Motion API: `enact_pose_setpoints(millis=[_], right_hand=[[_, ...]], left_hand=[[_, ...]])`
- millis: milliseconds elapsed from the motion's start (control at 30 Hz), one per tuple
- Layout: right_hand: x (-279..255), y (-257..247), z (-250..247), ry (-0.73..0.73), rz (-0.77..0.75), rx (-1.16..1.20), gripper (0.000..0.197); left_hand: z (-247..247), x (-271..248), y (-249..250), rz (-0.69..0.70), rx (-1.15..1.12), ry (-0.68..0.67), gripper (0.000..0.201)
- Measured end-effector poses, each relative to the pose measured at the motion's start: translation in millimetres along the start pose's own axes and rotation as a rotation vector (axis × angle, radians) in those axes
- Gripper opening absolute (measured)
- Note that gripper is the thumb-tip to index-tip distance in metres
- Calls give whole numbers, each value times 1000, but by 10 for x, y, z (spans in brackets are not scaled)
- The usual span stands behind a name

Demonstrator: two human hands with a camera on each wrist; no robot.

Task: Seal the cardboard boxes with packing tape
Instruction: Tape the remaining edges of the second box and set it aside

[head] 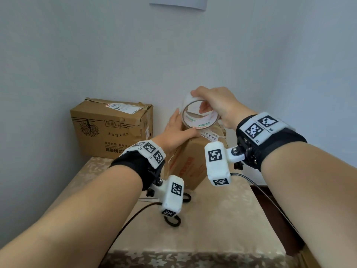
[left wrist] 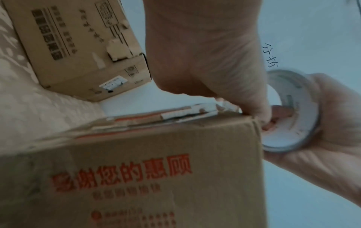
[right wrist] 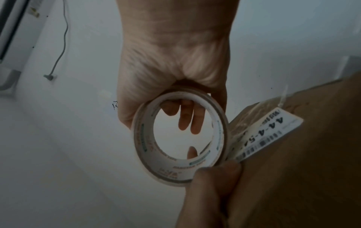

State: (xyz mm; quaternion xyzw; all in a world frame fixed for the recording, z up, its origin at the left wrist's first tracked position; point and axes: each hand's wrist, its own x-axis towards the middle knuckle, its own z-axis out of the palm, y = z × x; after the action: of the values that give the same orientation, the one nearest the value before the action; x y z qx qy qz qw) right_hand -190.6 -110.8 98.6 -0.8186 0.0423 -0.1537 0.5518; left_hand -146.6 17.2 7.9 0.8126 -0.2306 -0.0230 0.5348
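My right hand (head: 216,105) grips the clear roll of packing tape with a white printed core (head: 200,115), fingers curled over its rim, holding it upright just above the top of the near brown cardboard box with red lettering (head: 190,167). My left hand (head: 176,130) lies flat with straight fingers on that box top, touching the roll's lower edge. A second, taller brown cardboard box (head: 110,128) stands behind and to the left on the beige patterned table (head: 222,219).
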Motion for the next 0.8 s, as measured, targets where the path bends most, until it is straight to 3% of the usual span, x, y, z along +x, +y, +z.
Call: enact_pose_setpoints(millis=[67,167,333,433,567,800], right_hand=[[-2,13,-16,-12,-4,-13,31],[11,65,-73,-15,-1,10,29],[31,21,26,28,-124,-78,38],[97,-160,9,50,-247,-301,39],[168,-200,-54,-14,-247,-558,34],[181,-175,-20,-18,-234,-859,29]], left_hand=[[-31,20,-10,11,-63,-57,102],[-27,61,14,58,-109,-95,84],[-30,48,-20,43,-63,-57,77],[-158,-39,-85,-18,-71,-44,63],[-315,-113,-204,-70,-99,-97,45],[-433,-104,-309,-33,-85,-94,43]])
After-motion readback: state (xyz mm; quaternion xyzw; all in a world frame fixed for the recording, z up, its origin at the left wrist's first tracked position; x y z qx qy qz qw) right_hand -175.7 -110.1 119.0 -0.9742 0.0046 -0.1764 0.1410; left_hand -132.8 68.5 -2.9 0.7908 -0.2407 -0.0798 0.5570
